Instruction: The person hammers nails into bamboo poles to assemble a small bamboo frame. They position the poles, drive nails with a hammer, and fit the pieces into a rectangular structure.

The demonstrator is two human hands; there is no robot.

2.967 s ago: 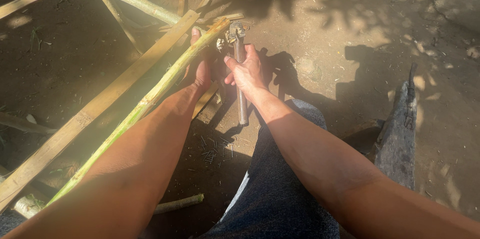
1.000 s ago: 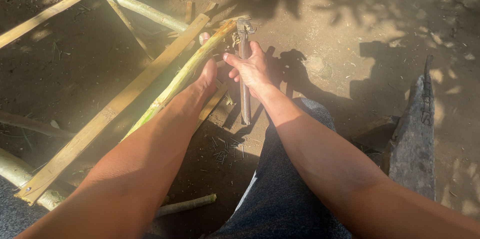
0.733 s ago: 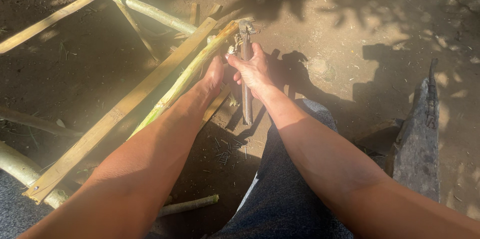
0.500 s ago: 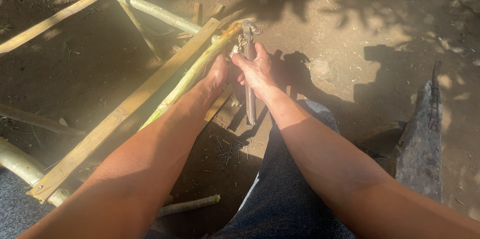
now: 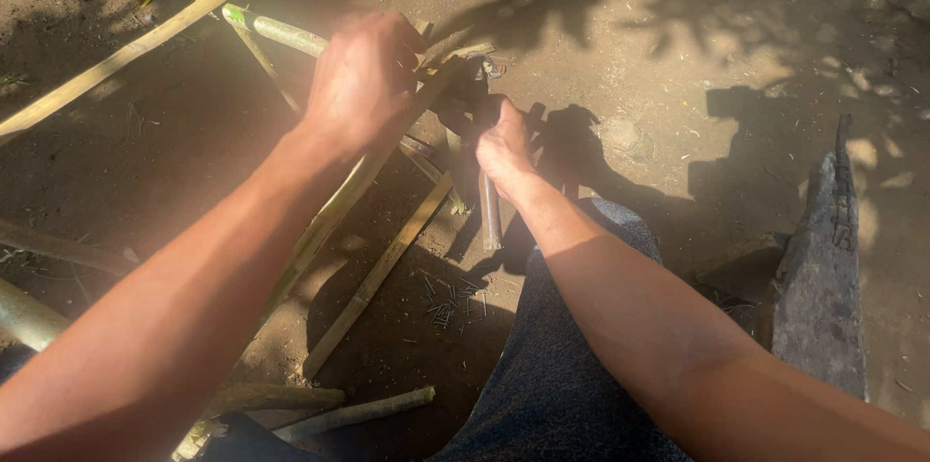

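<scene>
My left hand (image 5: 363,84) is closed in a fist around the upper part of a long split bamboo strip (image 5: 325,225), which slants down to the lower left over the dirt. Just to its right, my right hand (image 5: 504,144) grips a metal tool (image 5: 491,215) with a pipe-like handle pointing down at the ground. The tool's dark head (image 5: 475,79) sits against the strip's top end, partly in shadow. A shorter bamboo strip (image 5: 378,278) lies below both hands.
Small nails (image 5: 449,292) are scattered on the dirt by my knee (image 5: 552,375). A green bamboo pole (image 5: 276,32) and a pale strip (image 5: 107,65) lie at the upper left, more poles (image 5: 354,414) at the bottom. A dark wooden block (image 5: 821,268) stands on the right.
My left hand has risen from under the strip and closed over its top end. My right hand has slid lower on the tool's handle, and the view has moved closer.
</scene>
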